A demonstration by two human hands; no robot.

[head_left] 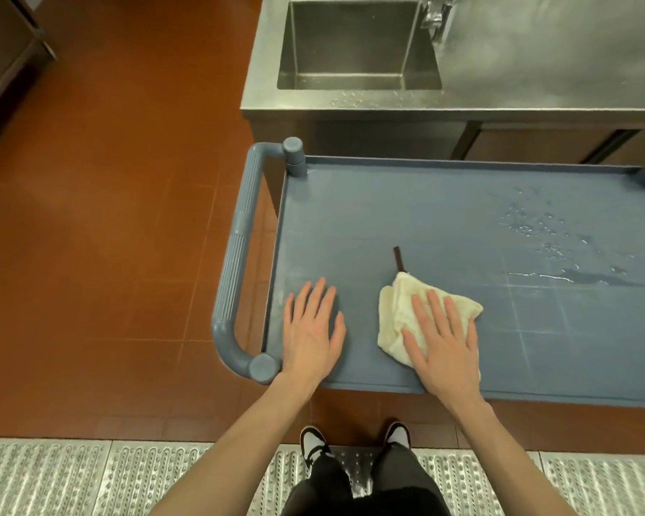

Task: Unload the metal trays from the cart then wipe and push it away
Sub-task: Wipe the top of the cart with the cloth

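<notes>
The right hand (pixel 444 340) hides part of the cloth (pixel 395 310); the cart (pixel 462 217) runs off right.

Even, fairly bright overhead light gives soft shadows, pale glare on the steel sink (pixel 358 46) and wet cart (pixel 462 217), slight overall softness, and wide-angle bending at the edges.

Cloth (pixel 417 314) lying on cart (pixel 444 217) under right hand (pixel 444 344); left hand (pixel 310 329) resting leftward beside handle (pixel 235 262); sink (pixel 354 46) standing behind.
</notes>
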